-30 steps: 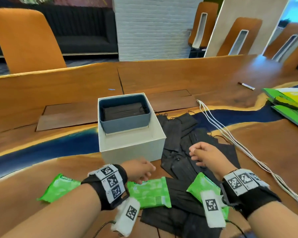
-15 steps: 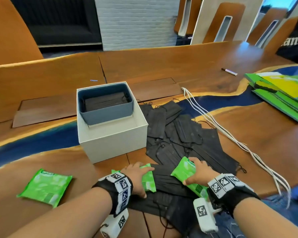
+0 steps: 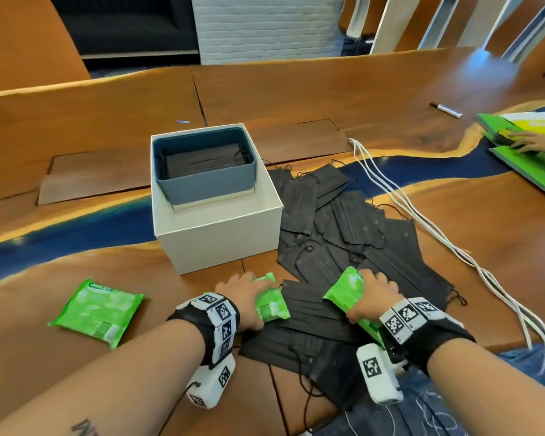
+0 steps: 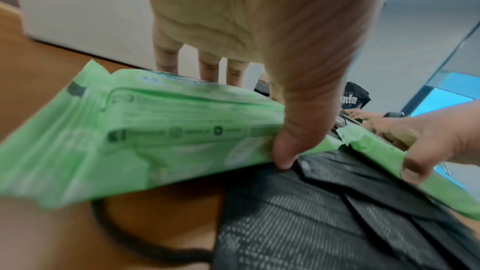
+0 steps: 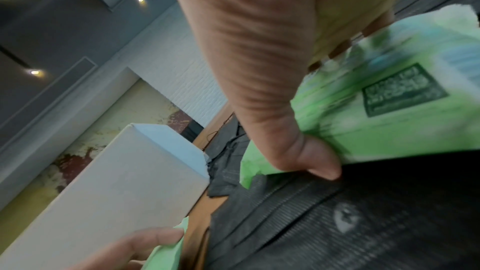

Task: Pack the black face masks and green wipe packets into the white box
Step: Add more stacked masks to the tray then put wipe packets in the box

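Green packets (image 3: 269, 305) (image 3: 346, 294) pinched – thumbs under (both hands (image 3: 246, 292) (image 3: 373, 294)).

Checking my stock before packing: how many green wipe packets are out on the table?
3. One green wipe packet lies alone on the wooden table at the left; one is gripped by the left hand; one by the right hand. More may hide under the black masks.
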{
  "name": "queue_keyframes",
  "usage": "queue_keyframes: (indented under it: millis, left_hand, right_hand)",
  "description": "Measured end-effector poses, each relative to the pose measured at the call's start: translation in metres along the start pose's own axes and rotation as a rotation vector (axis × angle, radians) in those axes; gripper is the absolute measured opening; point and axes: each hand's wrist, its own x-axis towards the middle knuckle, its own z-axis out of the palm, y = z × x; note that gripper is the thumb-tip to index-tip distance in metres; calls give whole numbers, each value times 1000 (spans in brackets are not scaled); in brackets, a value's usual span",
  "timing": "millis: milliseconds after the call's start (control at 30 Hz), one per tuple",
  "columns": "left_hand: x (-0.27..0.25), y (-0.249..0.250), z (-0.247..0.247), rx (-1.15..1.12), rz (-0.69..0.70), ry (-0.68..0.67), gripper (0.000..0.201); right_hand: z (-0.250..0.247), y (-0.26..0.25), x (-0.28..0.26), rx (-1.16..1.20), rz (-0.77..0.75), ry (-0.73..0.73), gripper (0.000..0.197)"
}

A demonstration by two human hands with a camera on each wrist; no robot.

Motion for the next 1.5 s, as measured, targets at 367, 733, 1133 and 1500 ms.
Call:
queue_keyframes:
  millis: [367, 733, 1133, 1500]
  left_hand:
    - [-57, -75, -15, -114, -180, 131, 82]
    - [-112, -127, 30, -288, -505, 119, 84]
    - [-92, -103, 19, -130, -398, 205, 69]
    - [-31, -33, 4, -318, -205, -159, 31]
  right_hand:
    - [-30, -93, -14, 207, -586, -221, 99]
    - [26, -213, -25, -240, -839, -43, 89]
    - [14, -197, -16, 134, -827, -130, 63]
    - [-13, -42, 0, 360, -360, -43, 23]
